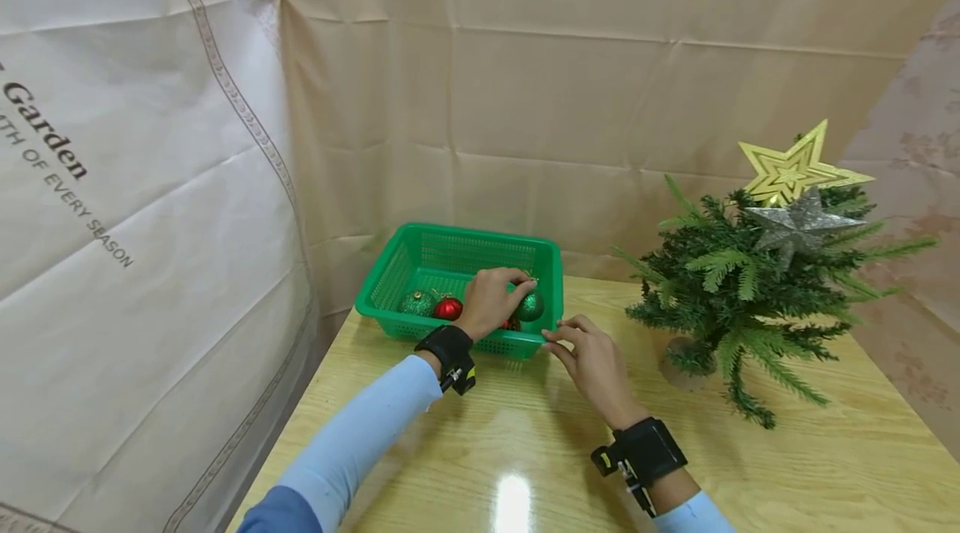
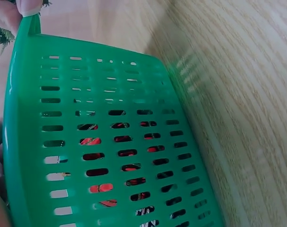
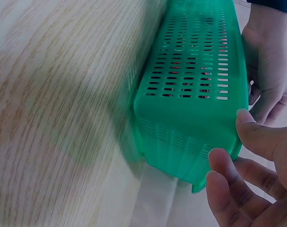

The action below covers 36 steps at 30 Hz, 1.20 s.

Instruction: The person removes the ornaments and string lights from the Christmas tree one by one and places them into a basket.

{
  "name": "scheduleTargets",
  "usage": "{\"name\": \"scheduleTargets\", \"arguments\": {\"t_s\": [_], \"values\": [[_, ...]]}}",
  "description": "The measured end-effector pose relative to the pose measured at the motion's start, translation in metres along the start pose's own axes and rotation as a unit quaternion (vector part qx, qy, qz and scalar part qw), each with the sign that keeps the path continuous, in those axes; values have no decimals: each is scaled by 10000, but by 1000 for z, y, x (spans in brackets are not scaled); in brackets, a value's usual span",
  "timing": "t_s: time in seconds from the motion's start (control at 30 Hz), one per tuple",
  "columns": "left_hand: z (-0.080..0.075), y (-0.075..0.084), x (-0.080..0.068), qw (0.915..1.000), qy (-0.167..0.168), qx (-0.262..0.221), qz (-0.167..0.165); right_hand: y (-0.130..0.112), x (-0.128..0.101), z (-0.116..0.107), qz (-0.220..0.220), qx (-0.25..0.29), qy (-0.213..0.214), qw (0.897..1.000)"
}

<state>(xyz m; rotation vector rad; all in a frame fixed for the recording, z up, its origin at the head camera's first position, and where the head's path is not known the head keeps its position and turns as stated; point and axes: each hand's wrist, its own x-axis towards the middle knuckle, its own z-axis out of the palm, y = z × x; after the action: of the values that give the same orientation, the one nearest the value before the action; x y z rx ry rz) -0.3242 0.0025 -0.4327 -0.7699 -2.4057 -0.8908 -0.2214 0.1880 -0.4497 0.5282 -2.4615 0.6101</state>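
A green plastic basket [image 1: 457,231] [image 2: 124,80] [image 3: 191,118] stands on the wooden table [image 1: 525,450] and holds several ornaments. My left hand [image 1: 491,300] [image 3: 266,71] reaches into it, with the fingers curled over the top of a green glitter ball [image 1: 531,306]. Beside it lie a red ball [image 1: 448,309] and another green glitter ball [image 1: 417,303]. Red shapes show through the basket's slots in the left wrist view. My right hand [image 1: 592,362] [image 3: 247,179] is at the basket's near right corner, thumb and fingertips resting against the rim.
A small artificial fir tree [image 1: 750,291] stands on the table's right side, with a gold star [image 1: 791,171] and a silver star [image 1: 802,225] at its top. Beige cloth hangs behind and to the left. The table's left edge runs close to the basket.
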Motion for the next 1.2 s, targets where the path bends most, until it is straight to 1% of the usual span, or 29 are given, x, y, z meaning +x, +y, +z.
{"name": "scheduleTargets", "arguments": {"t_s": [0.17,0.37,0.67,0.87,1.07,1.2], "values": [[2,2,0,9998,-121,147,-10,0,1,-1,15,23,-75,10000],[4,1,-1,9995,-101,280,44,0,0,-1,59,47,-196,9998],[5,3,1,9998,-54,169,40,1,1,0,45,8,-107,9999],[6,4,1,9995,10,281,125,1,0,0,10,43,-121,9999],[5,6,2,9992,-56,398,91,1,2,0,-5,100,-63,9999],[5,6,2,9992,-118,381,47,0,1,-1,-36,138,-62,9999]]}}
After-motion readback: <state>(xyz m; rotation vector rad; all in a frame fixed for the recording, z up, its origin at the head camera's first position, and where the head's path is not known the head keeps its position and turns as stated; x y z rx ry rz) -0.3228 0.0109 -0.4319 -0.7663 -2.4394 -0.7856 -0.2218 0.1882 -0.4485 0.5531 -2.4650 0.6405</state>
